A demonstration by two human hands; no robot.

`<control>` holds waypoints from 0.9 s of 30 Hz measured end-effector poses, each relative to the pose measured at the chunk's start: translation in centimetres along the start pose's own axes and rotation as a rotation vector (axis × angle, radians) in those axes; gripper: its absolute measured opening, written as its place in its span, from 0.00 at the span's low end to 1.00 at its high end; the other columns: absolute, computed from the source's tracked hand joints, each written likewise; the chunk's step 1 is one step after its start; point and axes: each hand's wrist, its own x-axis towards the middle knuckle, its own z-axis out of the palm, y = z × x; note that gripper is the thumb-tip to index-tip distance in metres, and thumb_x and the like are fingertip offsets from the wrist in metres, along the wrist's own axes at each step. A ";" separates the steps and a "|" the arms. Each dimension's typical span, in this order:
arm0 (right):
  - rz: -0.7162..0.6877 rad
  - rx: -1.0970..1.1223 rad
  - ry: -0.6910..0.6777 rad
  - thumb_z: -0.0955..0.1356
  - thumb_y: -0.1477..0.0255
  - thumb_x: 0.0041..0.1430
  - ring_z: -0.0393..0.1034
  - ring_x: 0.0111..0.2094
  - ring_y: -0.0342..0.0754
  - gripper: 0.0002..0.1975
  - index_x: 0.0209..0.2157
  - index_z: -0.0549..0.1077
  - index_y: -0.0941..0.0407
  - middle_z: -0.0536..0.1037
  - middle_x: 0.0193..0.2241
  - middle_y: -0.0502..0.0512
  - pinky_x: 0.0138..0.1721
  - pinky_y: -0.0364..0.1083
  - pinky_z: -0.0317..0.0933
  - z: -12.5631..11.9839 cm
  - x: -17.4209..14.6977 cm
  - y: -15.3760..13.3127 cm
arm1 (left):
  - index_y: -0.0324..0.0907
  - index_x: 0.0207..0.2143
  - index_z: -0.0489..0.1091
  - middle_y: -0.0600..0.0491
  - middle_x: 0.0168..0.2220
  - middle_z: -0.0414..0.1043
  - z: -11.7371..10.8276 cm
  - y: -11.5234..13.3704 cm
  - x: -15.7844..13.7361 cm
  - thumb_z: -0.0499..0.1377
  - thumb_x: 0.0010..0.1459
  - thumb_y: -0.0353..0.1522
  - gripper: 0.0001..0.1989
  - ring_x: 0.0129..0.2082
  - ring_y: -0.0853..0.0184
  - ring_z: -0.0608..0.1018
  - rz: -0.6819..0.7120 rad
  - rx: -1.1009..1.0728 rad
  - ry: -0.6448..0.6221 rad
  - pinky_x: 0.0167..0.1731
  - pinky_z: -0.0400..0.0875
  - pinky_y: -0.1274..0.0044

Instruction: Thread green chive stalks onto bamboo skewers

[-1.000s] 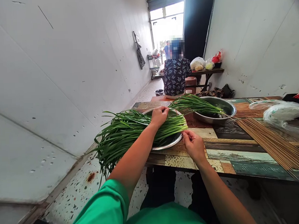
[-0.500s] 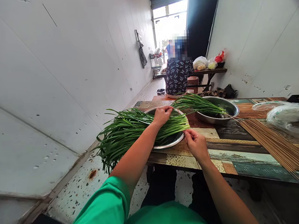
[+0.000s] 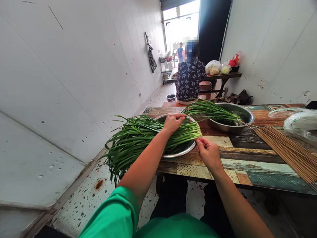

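Note:
A big bunch of garlic chives (image 3: 138,135) lies across a metal basin (image 3: 179,154), its pale cut ends to the right and its green leaves hanging over the left side. My left hand (image 3: 173,123) reaches over the bunch, thumb and fingers pinched together at its far edge. What is in that pinch is too thin to make out. Just off the cut ends, at the basin's right rim, my right hand (image 3: 208,152) is also closed in a pinch. Its fingertips hide whatever they hold. A second metal basin (image 3: 233,128) holds more garlic chives (image 3: 212,110), with thin sticks poking out.
Thin wooden skewers (image 3: 289,152) lie fanned out on the patterned table (image 3: 243,163) to the right. Beyond them are crumpled plastic bags (image 3: 305,122). A person in a leaf-print shirt (image 3: 189,81) sits ahead, back turned, near another table (image 3: 231,75). A wall (image 3: 69,84) runs along the left.
Both hands keep almost the same pinched positions at the chives. The view has shifted very slightly. A distant person in the doorway now shows more fully.

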 end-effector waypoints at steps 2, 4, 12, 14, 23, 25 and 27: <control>0.004 0.010 -0.003 0.65 0.56 0.56 0.55 0.17 0.41 0.19 0.31 0.76 0.59 0.67 0.16 0.48 0.18 0.41 0.49 0.0 0.0 0.1 | 0.41 0.38 0.80 0.51 0.36 0.80 -0.1 0.0 0.0 0.59 0.54 0.31 0.11 0.37 0.66 0.77 -0.001 -0.019 -0.005 0.43 0.69 0.76; 0.008 0.020 -0.008 0.65 0.57 0.56 0.55 0.17 0.41 0.18 0.31 0.75 0.59 0.66 0.16 0.47 0.18 0.41 0.49 0.0 -0.1 0.1 | 0.41 0.37 0.80 0.52 0.37 0.80 -0.3 0.3 0.0 0.59 0.54 0.30 0.11 0.38 0.66 0.77 0.004 -0.039 -0.044 0.44 0.68 0.77; -0.005 0.035 0.014 0.65 0.58 0.57 0.56 0.18 0.40 0.17 0.32 0.74 0.59 0.66 0.17 0.47 0.19 0.41 0.50 0.0 -0.4 0.4 | 0.46 0.32 0.81 0.54 0.28 0.78 -2.6 3.3 -0.8 0.62 0.51 0.36 0.08 0.31 0.66 0.75 0.048 0.251 -0.332 0.37 0.67 0.76; -0.022 0.027 0.053 0.65 0.59 0.58 0.57 0.19 0.41 0.17 0.34 0.74 0.59 0.68 0.19 0.48 0.19 0.41 0.52 0.2 -1.3 0.7 | 0.46 0.31 0.80 0.50 0.29 0.78 -3.2 4.0 -0.7 0.62 0.51 0.38 0.09 0.32 0.63 0.75 0.026 0.400 -0.228 0.38 0.66 0.73; -0.204 0.013 0.206 0.64 0.68 0.63 0.62 0.18 0.41 0.08 0.33 0.71 0.56 0.68 0.18 0.46 0.20 0.41 0.59 2.2 -9.8 3.1 | 0.45 0.43 0.78 0.52 0.33 0.78 -2.8 4.0 1.5 0.62 0.52 0.33 0.15 0.36 0.65 0.76 0.099 0.892 -0.575 0.39 0.66 0.78; -0.232 -0.005 0.183 0.64 0.70 0.63 0.63 0.18 0.40 0.07 0.32 0.71 0.55 0.68 0.18 0.46 0.21 0.40 0.60 2.2 -10.8 3.6 | 0.45 0.46 0.76 0.53 0.37 0.78 -1.9 2.5 1.7 0.62 0.52 0.35 0.17 0.36 0.67 0.76 0.111 0.978 -0.703 0.38 0.66 0.80; -0.250 -0.027 0.169 0.64 0.72 0.63 0.64 0.18 0.40 0.06 0.32 0.71 0.55 0.69 0.18 0.45 0.21 0.39 0.60 2.1 -11.3 3.8 | 0.44 0.46 0.76 0.51 0.40 0.78 -1.0 1.0 1.7 0.62 0.53 0.37 0.18 0.38 0.66 0.77 0.106 1.039 -0.761 0.37 0.66 0.81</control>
